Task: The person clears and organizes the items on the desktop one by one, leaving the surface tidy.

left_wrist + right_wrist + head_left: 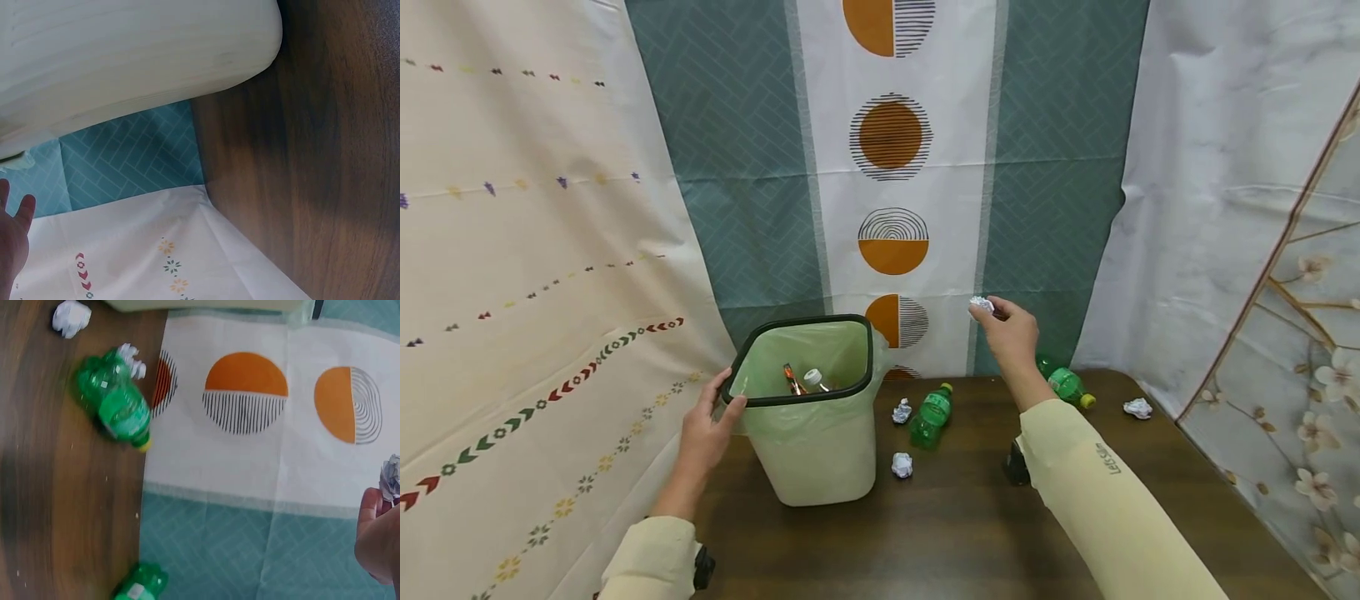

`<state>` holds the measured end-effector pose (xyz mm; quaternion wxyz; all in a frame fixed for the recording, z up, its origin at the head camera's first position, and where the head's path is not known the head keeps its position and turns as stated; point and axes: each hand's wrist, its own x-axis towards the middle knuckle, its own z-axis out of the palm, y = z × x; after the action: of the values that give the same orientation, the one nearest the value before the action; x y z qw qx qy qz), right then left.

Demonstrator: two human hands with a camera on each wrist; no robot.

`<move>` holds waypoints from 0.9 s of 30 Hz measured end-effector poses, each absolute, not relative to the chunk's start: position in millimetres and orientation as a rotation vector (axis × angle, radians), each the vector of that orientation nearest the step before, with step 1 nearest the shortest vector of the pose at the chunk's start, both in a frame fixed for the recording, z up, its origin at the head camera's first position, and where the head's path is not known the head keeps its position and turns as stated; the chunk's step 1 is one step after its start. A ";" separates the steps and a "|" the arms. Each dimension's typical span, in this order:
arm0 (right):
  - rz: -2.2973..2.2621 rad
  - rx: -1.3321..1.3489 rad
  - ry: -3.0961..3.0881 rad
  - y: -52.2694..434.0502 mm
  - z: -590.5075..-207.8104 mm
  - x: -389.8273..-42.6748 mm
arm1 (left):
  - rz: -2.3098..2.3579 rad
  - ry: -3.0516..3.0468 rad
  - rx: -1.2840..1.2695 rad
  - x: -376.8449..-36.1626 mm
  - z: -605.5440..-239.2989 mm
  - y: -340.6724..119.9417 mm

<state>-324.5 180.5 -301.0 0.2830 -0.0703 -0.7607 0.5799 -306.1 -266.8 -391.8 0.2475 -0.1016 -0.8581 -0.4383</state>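
1. Fingers and thumb of your left hand stand apart at the near left corner of the bin's rim; how firmly they touch it, you cannot tell.
2. Cream, dark-rimmed and lined in pale green, the bin stands upright toward the left of your desk; a white-capped bottle and an orange wrapper show inside.
3. Just right of the bin you have one loose paper ball; beyond it lies a green bottle, yellow cap toward the far edge, beside a second paper ball.
4. Raised above the desk's far part, your right hand pinches a crumpled paper ball between thumb and fingers, well apart from the bin.
5. Near the far right corner lie another green bottle and a fourth paper ball.
6. Behind the far edge hangs a teal-and-white cloth with orange circles.
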 end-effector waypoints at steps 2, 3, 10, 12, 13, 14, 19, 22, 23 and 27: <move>1.556 -0.190 -2.035 174.9 -301.7 -324.0 | -1.202 -2.340 -0.280 -306.7 -391.8 -266.1; 1.560 -0.191 -2.036 172.0 -302.4 -323.6 | -1.204 -2.338 -0.279 -307.0 -391.9 -266.0; 1.699 -0.210 -1.980 153.2 -307.3 -319.9 | -1.196 -2.316 -0.266 -307.1 -393.3 -265.3; 1.732 -0.197 -1.965 147.5 -308.1 -318.0 | -1.198 -2.316 -0.266 -307.0 -393.7 -264.9; 1.737 -0.185 -1.967 144.3 -308.3 -316.7 | -1.199 -2.315 -0.267 -307.0 -393.5 -265.1; 1.742 -0.170 -1.970 141.2 -308.6 -315.8 | -1.201 -2.314 -0.268 -307.1 -393.4 -265.2; 1.728 -0.082 -1.987 127.1 -309.7 -312.0 | -1.207 -2.305 -0.273 -307.5 -393.0 -264.5; 1.693 -0.030 -1.993 119.7 -311.0 -311.6 | -1.213 -2.298 -0.276 -307.7 -392.7 -263.9; 1.675 -0.014 -1.998 117.3 -311.4 -311.2 | -1.214 -2.297 -0.276 -307.7 -392.7 -263.8; 1.608 0.032 -2.016 109.3 -314.8 -312.2 | -1.217 -2.298 -0.272 -307.5 -393.9 -264.2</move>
<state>-312.2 109.3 -314.8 0.2775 0.0119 -0.7510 0.5990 -307.5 -264.2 -393.9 0.2607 -0.1006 -0.8485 -0.4493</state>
